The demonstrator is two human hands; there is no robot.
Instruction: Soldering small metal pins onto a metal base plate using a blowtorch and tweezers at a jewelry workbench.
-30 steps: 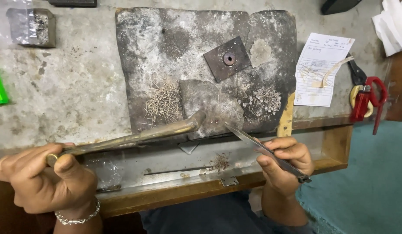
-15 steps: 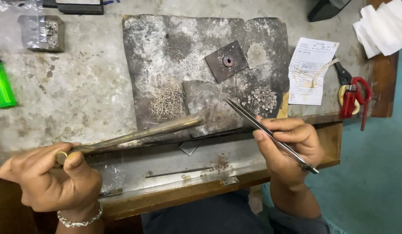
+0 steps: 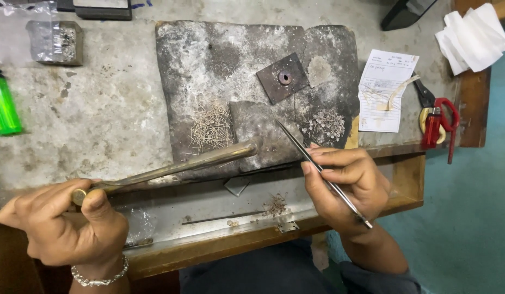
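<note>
Landmark: the charred grey slab (image 3: 220, 71), rough, pitted, roughly square.
Left hand (image 3: 67, 223): fist closed round the brass pipe (image 3: 171, 169).
Pipe axis: long, rising rightward, tip over the slab's near edge.
Right hand (image 3: 345, 185): fingers pinching the steel tweezers (image 3: 318, 166).
Tweezers axis: slim, slanted up-left, tips on the slab.
Wire bits (image 3: 210, 128): thin, straw-coloured heap on the slab, above the pipe's tip.
Square plate (image 3: 282, 78): dark metal, holed, upper slab.

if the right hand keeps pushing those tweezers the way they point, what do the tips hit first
Probably the small grey block lying on the dark soldering slab: the tweezers in the right hand aim up-left, tips already at its right edge. Their height above it is unclear.
</note>
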